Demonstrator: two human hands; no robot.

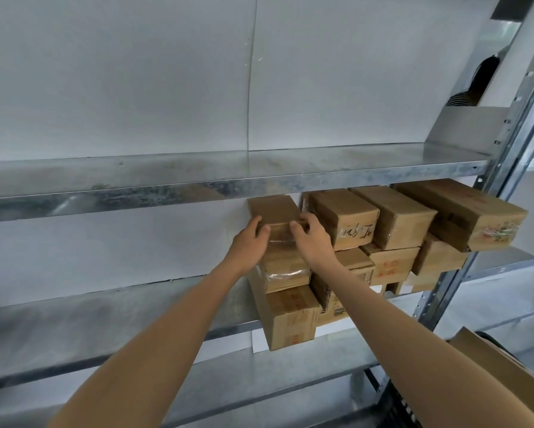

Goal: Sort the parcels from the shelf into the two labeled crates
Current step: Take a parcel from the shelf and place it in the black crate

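Note:
Several brown cardboard parcels are stacked on the right part of a metal shelf (105, 316). The leftmost top parcel (274, 210), small and taped, sits on a stack of two others (290, 316). My left hand (249, 242) grips its left front corner with curled fingers. My right hand (313, 239) grips its right front edge, thumb on the front face. To its right stands a parcel with black handwriting (346, 219), and more parcels (398, 219) follow in a row. No crates are in view.
The upper metal shelf (228, 180) hangs just above the parcels. A slotted steel upright (488, 193) bounds the rack on the right. An open cardboard box (513, 375) sits at the lower right. A white wall panel (105, 88) backs the shelves.

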